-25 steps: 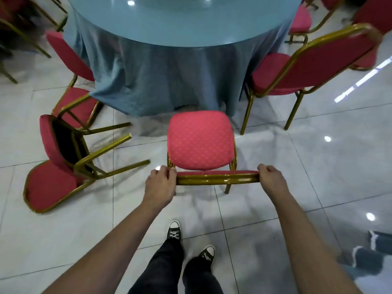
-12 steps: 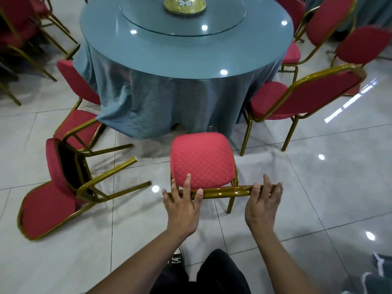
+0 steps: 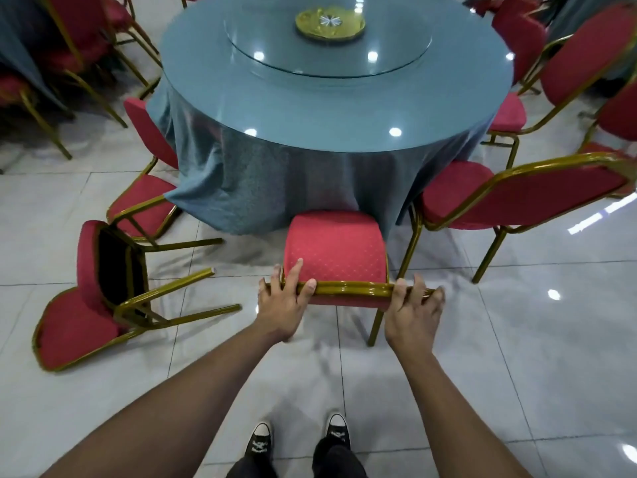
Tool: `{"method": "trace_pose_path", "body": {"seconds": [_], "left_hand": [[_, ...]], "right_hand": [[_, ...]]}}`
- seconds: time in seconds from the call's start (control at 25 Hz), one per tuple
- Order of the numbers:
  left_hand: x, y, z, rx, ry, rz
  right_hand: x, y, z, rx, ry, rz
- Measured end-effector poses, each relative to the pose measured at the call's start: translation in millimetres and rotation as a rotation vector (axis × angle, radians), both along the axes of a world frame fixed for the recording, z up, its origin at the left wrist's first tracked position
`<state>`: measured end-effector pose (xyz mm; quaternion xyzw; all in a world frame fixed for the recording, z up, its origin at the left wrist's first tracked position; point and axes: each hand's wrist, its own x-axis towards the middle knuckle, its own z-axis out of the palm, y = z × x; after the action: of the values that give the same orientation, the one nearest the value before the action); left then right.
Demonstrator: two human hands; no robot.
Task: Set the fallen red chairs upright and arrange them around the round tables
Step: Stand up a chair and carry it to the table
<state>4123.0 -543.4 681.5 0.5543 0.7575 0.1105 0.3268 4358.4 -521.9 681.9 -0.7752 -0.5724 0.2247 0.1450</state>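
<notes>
An upright red chair [image 3: 336,251] with a gold frame stands in front of me, its seat front touching the blue cloth of the round table [image 3: 337,108]. My left hand [image 3: 284,303] presses the left end of its top rail with fingers spread straight. My right hand [image 3: 412,313] presses the right end, fingers laid over the rail. A fallen red chair [image 3: 79,315] lies on the floor to the left with its legs pointing right. Behind it a second red chair [image 3: 143,203] lies tipped beside the tablecloth.
An upright red chair [image 3: 517,194] stands close on the right, facing the table, with more red chairs [image 3: 582,67] behind it. Other chairs [image 3: 72,39] crowd the far left. A glass turntable [image 3: 327,43] with a gold centrepiece tops the table. The tiled floor is glossy.
Both hands let go of their grip on the rail and now push with straight fingers. The chair has slid forward until its seat reaches the tablecloth.
</notes>
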Motion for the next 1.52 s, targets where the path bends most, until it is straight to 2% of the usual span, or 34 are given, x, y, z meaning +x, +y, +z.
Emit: {"method": "trace_pose_path", "body": {"seconds": [0.16, 0.24, 0.32, 0.48, 0.64, 0.84, 1.04, 1.28, 1.52], "left_hand": [[10.1, 22.5, 9.3, -0.034, 0.081, -0.023], [16.2, 19.8, 15.1, -0.034, 0.077, 0.001], [16.8, 13.0, 23.3, -0.026, 0.053, -0.005], [1.5, -12.0, 48.6, 0.031, 0.062, -0.060], [-31.3, -52.4, 72.2, 0.078, 0.114, 0.124], [-115.0, -117.7, 92.8, 0.199, 0.108, 0.321], [-224.9, -193.2, 101.1, 0.321, 0.152, 0.452], [-351.9, -281.4, 104.2, 0.356, 0.192, 0.546], [-465.3, -330.9, 103.8, 0.335, 0.188, 0.673]], "right_hand": [[16.7, 32.3, 8.9, -0.100, 0.013, 0.021], [23.8, 33.7, 10.8, -0.054, -0.020, 0.052], [18.4, 31.2, 15.1, 0.060, -0.043, 0.176], [-38.3, 22.1, 33.0, 0.237, -0.056, 0.463], [-107.8, 7.2, 50.4, 0.261, -0.019, 0.624], [-207.1, -28.6, 64.1, 0.200, 0.017, 0.787], [-331.7, -87.1, 72.2, 0.228, 0.109, 0.897], [-477.8, -164.2, 73.3, 0.245, 0.173, 0.961], [-606.5, -192.8, 68.6, 0.252, 0.161, 1.090]]}}
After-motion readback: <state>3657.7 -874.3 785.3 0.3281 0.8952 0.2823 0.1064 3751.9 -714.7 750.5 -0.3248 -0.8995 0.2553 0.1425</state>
